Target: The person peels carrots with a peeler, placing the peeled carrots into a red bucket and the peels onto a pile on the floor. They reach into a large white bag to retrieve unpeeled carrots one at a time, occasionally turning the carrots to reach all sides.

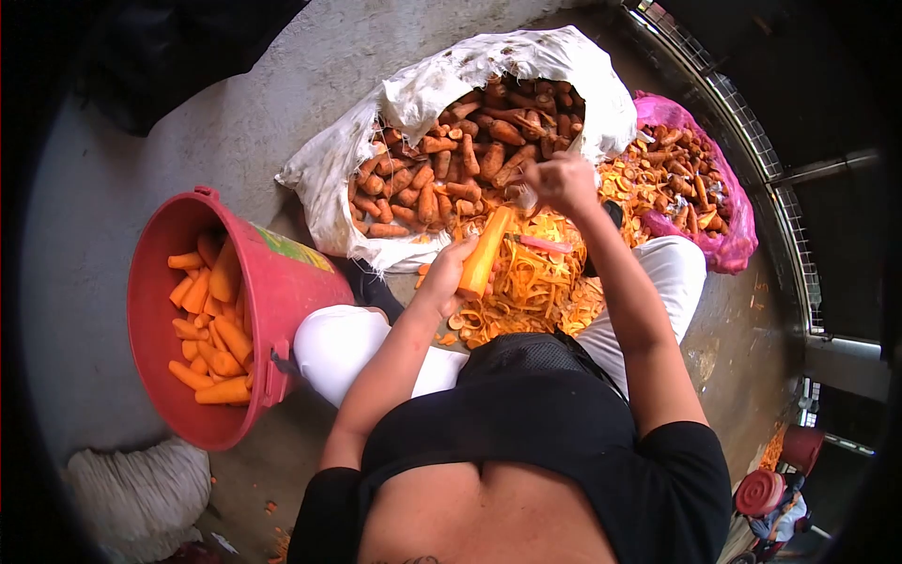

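Observation:
My left hand (449, 274) is closed around the thick lower end of a peeled orange carrot (487, 252), which tilts up and away from me. Just beyond the carrot's far tip, my right hand (564, 184) is closed, fingers bent downward. A pale, blurred bit shows by its fingertips; what it grips is not clear. Under both hands lies a heap of orange peelings (540, 291). A pink strip-like object (546, 245) rests on the peelings. Beyond them, a torn white sack (413, 103) lies open, full of unpeeled carrots (451, 174).
At left, a tilted red bucket (305, 282) holds peeled carrots (221, 343). A pink mesh sack (738, 226) with carrots and scraps lies at right. A pale sack (141, 489) sits lower left. A person (785, 517) and a red bin (801, 449) are far lower right.

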`<act>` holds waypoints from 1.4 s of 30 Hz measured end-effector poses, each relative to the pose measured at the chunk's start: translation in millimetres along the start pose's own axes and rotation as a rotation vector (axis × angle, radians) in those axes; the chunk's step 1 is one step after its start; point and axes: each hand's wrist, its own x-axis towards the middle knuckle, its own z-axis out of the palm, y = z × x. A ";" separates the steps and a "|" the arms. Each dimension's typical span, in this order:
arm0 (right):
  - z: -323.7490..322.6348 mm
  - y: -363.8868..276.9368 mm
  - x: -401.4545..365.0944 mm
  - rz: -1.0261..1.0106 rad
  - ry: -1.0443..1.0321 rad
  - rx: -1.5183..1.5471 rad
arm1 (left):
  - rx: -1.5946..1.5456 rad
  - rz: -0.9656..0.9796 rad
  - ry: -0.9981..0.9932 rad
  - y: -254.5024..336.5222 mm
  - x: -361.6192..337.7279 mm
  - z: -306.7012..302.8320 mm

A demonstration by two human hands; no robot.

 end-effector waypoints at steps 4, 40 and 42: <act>-17.5 65.5 -9.2 0.563 -0.254 -0.330 | -0.053 -0.019 -0.047 4.4 -3.8 1.0; 29.2 91.9 -144.6 0.719 -0.797 0.222 | 1.474 1.250 1.343 159.5 -137.9 -3.1; 35.3 105.3 -155.6 0.721 -0.810 0.183 | 1.697 1.004 0.977 140.5 -78.6 -6.2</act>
